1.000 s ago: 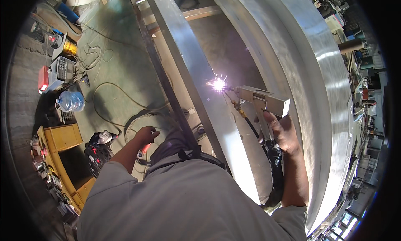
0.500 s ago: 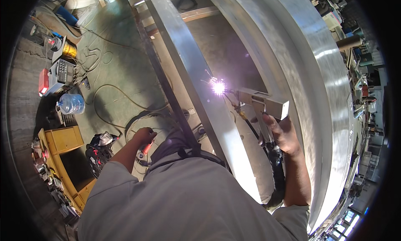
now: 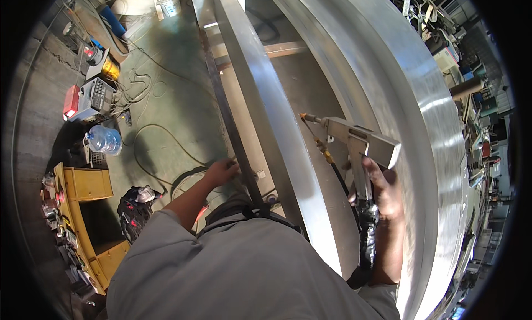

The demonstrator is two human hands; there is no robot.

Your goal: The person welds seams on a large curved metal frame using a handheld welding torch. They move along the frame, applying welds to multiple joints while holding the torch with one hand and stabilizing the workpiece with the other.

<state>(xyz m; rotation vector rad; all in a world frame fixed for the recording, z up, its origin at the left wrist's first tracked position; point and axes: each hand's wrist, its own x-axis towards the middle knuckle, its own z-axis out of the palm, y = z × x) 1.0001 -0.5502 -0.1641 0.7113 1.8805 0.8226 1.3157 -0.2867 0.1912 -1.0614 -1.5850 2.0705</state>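
Note:
My right hand (image 3: 382, 192) grips a welding gun (image 3: 354, 142) with a boxy silver body, fingers wrapped round its handle and black-wrapped cable. The gun's copper-coloured nozzle (image 3: 303, 116) points left, just right of a long shiny metal beam (image 3: 271, 106), with no arc at the tip. Below the nozzle, a thin feed tube with a brass fitting (image 3: 323, 150) slopes toward the handle. My left hand (image 3: 223, 171) is beside a dark metal bar (image 3: 235, 137), its fingers curled and nothing visible in them; whether it touches the bar is unclear.
Large curved metal plates (image 3: 410, 87) rise on the right. On the left are a yellow desk (image 3: 86, 184), a blue water bottle (image 3: 105, 140), a grey control box (image 3: 97, 98) and a black backpack (image 3: 136, 212). Cables (image 3: 145, 145) loop over the green floor.
The bright welding arc and sparks have gone out. The gun has shifted slightly right and down in view. My left hand has moved right, up to the dark bar.

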